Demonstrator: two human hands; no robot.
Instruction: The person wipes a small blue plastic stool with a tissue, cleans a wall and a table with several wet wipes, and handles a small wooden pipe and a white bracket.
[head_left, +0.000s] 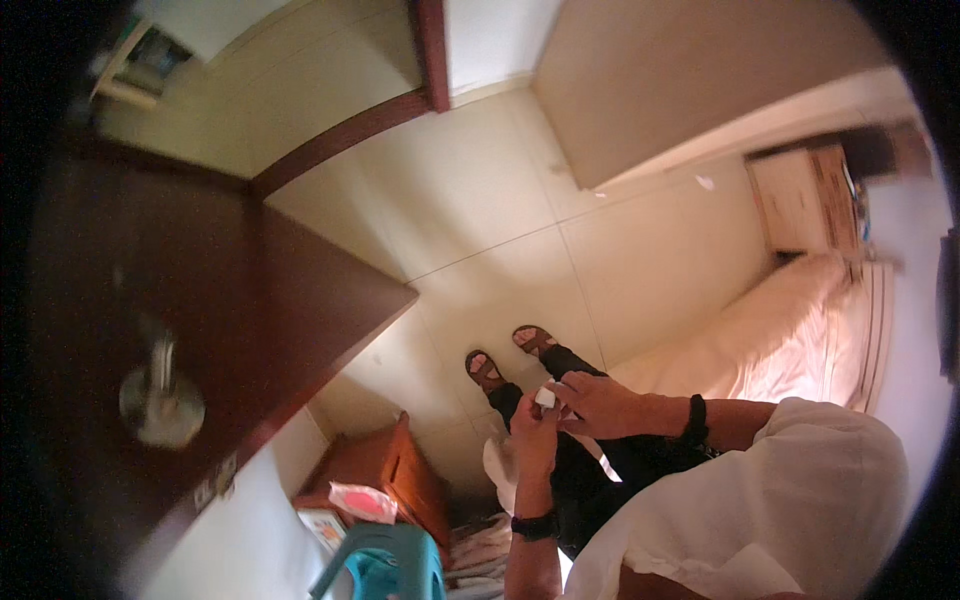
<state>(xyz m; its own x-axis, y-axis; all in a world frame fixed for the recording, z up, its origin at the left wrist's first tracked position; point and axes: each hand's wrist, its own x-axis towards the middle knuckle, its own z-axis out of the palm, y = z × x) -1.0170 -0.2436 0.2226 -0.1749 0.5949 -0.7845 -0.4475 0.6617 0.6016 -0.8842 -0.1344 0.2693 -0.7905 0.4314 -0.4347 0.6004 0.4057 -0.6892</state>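
My left hand (532, 439) is closed around a small white object (546, 398) held in front of my body. My right hand (598, 405) comes in from the other side, its fingers against the same object. The object is too small and partly covered by fingers to tell what it is. Both wrists wear dark bands. Below the hands are my dark trousers (577, 487) and my feet in brown sandals (484, 369) on the tiled floor.
An open dark wooden door (300, 300) with a round metal handle (161, 405) stands at left. A teal plastic stool (405, 547) and a reddish wooden cabinet (409, 469) bearing a pink packet (363, 502) are lower left. At right are a bed (795, 337) and a wooden nightstand (791, 199).
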